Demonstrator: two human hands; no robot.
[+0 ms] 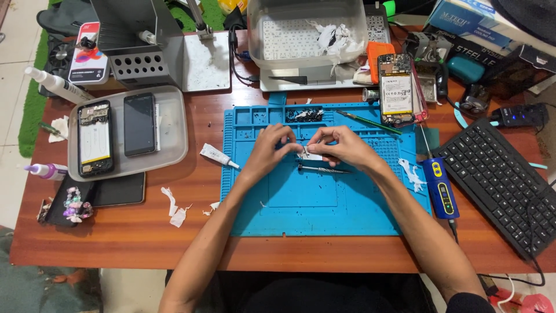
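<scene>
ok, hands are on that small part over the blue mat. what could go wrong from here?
1. The small white part is pinched between the left hand and right hand; it could slip and vanish among the black debris on the blue mat.
2. The tweezers lie right under the hands; a wrist could knock them away.
3. The glue tube sits near the left forearm, easy to nudge.

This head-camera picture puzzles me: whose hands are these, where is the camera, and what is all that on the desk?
The camera sits on a person's head and looks down, so both arms are that person's own. The left hand and right hand pinch a small white part between their fingertips, over a blue work mat on a wooden desk. A thin metal tool lies just below the hands. On the left, a grey tray holds an opened phone and a dark phone. On the right lie a black keyboard and a blue handheld tool.
</scene>
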